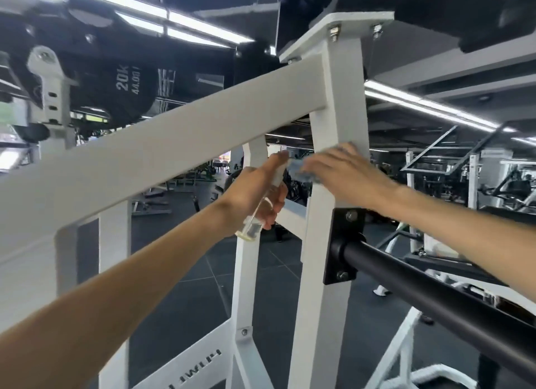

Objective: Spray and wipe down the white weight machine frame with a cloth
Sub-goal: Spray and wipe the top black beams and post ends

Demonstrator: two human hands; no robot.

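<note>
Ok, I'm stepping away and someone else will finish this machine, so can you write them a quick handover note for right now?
Left hand grips the clear spray bottle, nozzle end up beside the post.
Right hand presses the blue cloth against the white upright post, above the black bar mount.
Done: wiping is on at this post; how much is already clean cannot be told.
Left: likely the rest of this post and the sloping beam.
</note>
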